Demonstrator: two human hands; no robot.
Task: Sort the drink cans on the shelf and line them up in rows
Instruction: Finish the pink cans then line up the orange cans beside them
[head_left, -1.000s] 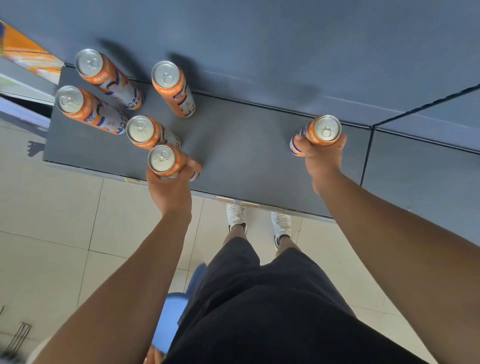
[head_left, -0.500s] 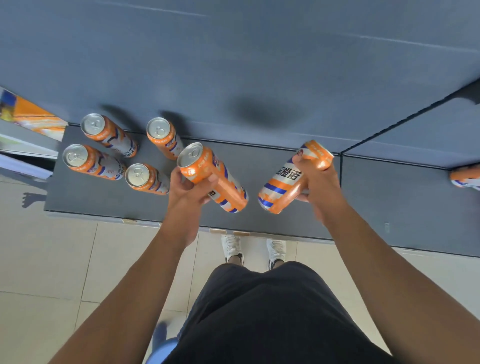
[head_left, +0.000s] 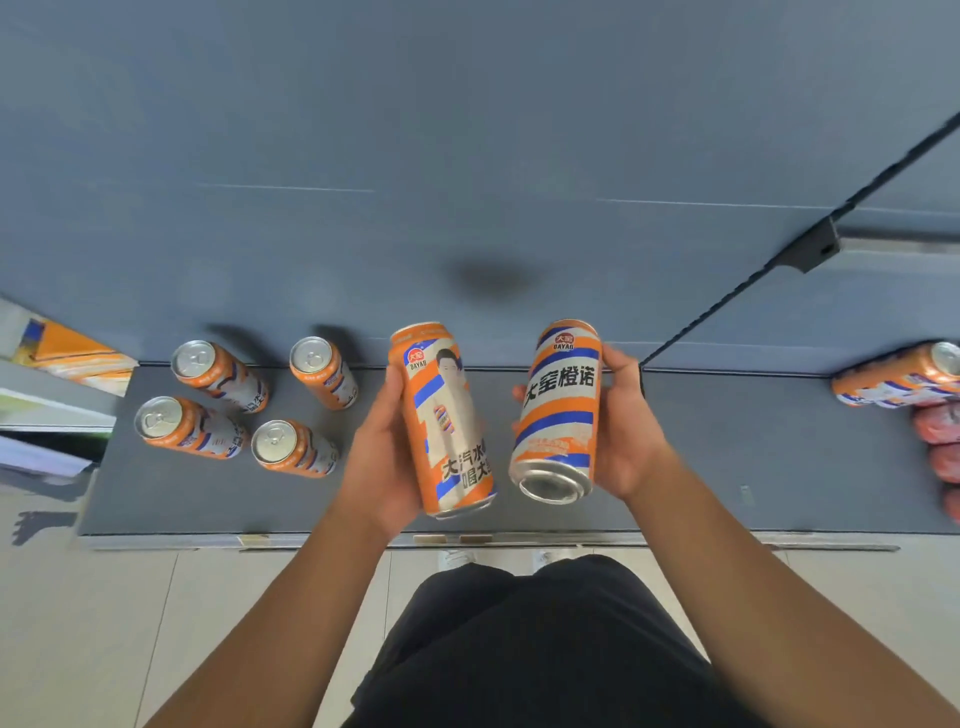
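Left hand (head_left: 382, 457) and right hand (head_left: 623, 431) each grip an orange drink can, tilted above the shelf (head_left: 171, 499); a loosened hold could drop one onto the standing cans (head_left: 244, 410).

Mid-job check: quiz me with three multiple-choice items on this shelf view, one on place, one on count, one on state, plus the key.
1. Where is the cluster of standing cans?
A. on the shelf, left of both hands
B. between the hands
C. on the floor
2. How many cans stand in that cluster?
A. two
B. four
C. seven
3. What are the left hand and right hand doing?
A. both resting flat on the shelf
B. each gripping a tilted can
C. both gripping one can
Key: 1 A, they cluster at the shelf's left end. 2 B, four silver tops show. 3 B, the left grips the portrait can, the right the striped can.
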